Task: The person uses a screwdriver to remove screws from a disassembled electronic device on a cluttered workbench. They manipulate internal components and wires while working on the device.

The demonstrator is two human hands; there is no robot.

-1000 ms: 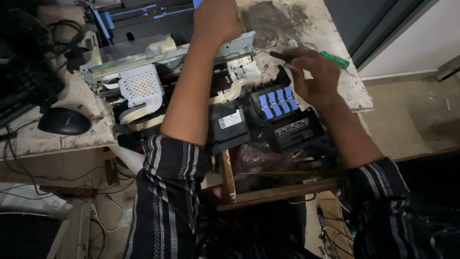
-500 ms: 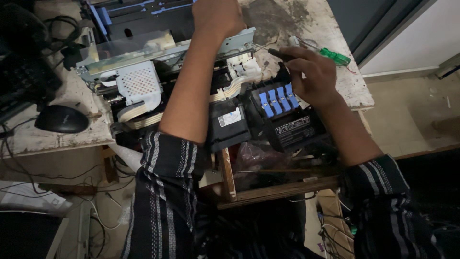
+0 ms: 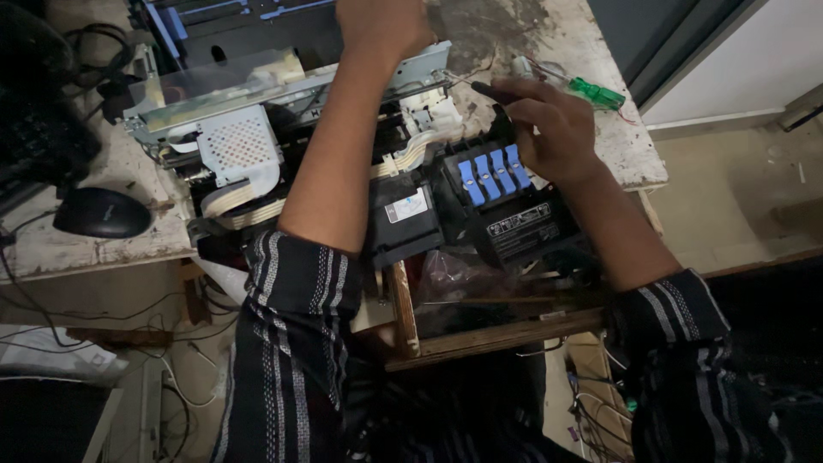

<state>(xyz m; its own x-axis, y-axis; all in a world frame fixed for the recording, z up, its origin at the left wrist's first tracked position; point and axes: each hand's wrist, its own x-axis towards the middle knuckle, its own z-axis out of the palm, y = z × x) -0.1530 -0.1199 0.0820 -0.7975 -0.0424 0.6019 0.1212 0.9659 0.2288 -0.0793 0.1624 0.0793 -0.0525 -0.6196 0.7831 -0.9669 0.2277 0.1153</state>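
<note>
sleeves: dark, pale stripes | rolled above elbows | forearms, hands bare

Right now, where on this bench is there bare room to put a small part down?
Bare top behind the right hand, left of the green screwdriver; a strip beside the mouse. The opened printer crowds the middle.

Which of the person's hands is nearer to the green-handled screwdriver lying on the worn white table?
The right hand. It rests just left of the green-handled screwdriver, above the black carriage with blue levers. The left hand is farther away, on the printer's metal frame at the top.
</note>
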